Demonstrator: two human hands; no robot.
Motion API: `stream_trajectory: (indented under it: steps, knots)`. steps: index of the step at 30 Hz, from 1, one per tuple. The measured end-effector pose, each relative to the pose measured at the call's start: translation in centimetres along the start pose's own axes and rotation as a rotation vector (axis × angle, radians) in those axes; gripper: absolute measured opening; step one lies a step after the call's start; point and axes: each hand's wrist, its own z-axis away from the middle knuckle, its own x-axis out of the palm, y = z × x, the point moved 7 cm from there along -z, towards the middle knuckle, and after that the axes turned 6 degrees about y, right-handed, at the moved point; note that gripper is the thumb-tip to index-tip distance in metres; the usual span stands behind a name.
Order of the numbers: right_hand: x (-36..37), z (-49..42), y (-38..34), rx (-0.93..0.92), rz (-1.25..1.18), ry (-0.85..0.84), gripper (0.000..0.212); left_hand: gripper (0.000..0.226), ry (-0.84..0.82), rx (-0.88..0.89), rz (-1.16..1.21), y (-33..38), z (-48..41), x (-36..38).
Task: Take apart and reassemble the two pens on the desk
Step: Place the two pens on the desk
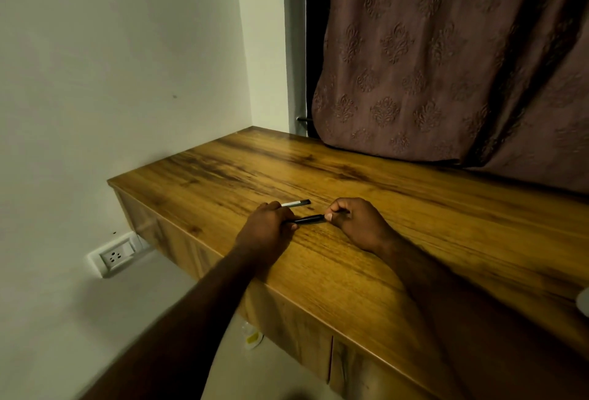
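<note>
Head view, dim room. Both hands low over the wooden table, near its front edge. Left hand curled closed around one end of a black pen; right hand pinching the pen's other end between thumb and fingers, remaining fingers folded in. The black pen spans the short gap between the two hands, lying roughly level, just above or on the tabletop; cannot tell which. Second pen, pale barrel with a dark end, rests on the table just behind the black one, its near end hidden behind the left hand's knuckles. Both forearms bare, reaching in from the lower edge. Patterned brown curtain hangs at the far side of the table; white wall socket on the wall below the table's left end.
</note>
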Motion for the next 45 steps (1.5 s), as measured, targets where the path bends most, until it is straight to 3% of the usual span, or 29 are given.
stream_trajectory:
  steps: [5,9,14,20,26,35,41,45]
  knots:
    - [-0.7,0.3,-0.4,0.025,-0.258,0.000,0.015,0.014,0.052,0.013,0.117,1.9,-0.2,0.6]
    - [-0.7,0.4,-0.2,0.050,-0.316,-0.031,0.015,0.032,0.048,0.092,0.113,2.1,-0.2,0.8]
    - [-1.2,0.3,0.0,0.087,-0.450,-0.017,0.012,0.035,0.075,0.107,0.085,2.6,0.0,0.6]
    - [-1.1,0.3,0.3,0.113,-0.454,-0.012,0.014,0.024,0.073,0.094,0.065,2.5,0.2,0.5]
    - [-2.3,0.3,1.5,0.201,-0.643,0.079,0.007,0.013,0.171,0.073,0.025,2.5,0.4,-0.7]
    - [-2.2,0.0,1.8,0.185,-0.525,0.127,0.015,0.027,0.140,0.077,0.038,2.3,0.3,-0.2]
    - [-4.1,-0.1,1.3,-0.031,0.116,0.308,0.023,0.018,0.067,0.065,-0.033,1.8,0.1,0.4]
    - [-4.7,-0.3,1.9,-0.018,0.284,0.304,0.027,0.023,0.016,0.056,-0.069,1.5,0.1,0.8]
